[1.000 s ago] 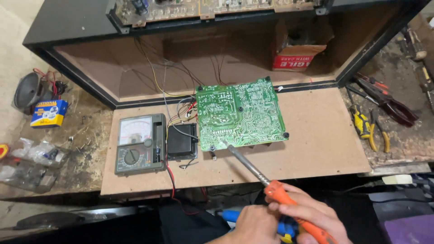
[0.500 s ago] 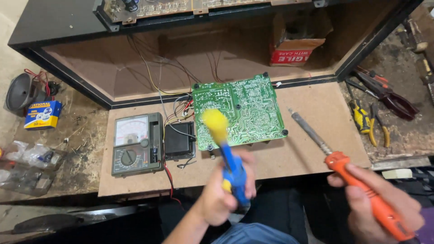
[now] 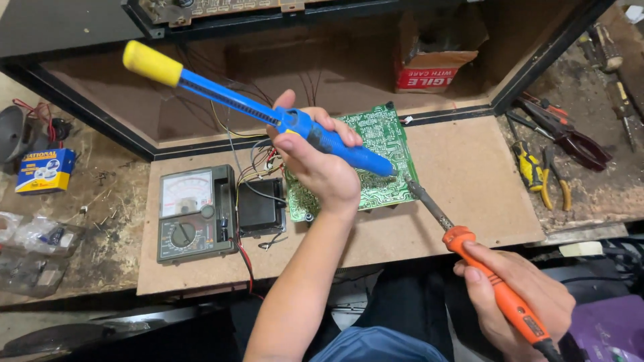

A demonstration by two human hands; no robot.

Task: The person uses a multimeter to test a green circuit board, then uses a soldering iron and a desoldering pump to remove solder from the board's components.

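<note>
My left hand (image 3: 315, 161) grips a blue desoldering pump (image 3: 268, 114) with a yellow plunger knob, its tip set down on the right part of a green circuit board (image 3: 372, 144). My right hand (image 3: 513, 298) holds an orange-handled soldering iron (image 3: 469, 251); the iron's metal tip meets the board's right edge close to the pump's tip. The board lies solder side up on a brown hardboard panel (image 3: 469, 174), with thin wires running from its left side.
An analog multimeter (image 3: 194, 214) and a black box (image 3: 261, 208) sit left of the board. Pliers and cutters (image 3: 550, 167) lie at the right. A blue-and-yellow box (image 3: 43, 171) and plastic bags (image 3: 30, 251) are at the left. An open wooden cabinet (image 3: 282, 60) holds a cardboard box (image 3: 436, 57).
My left hand has brought the pump from upright to tilted, tip down on the board. The iron has moved left until its tip reaches the board.
</note>
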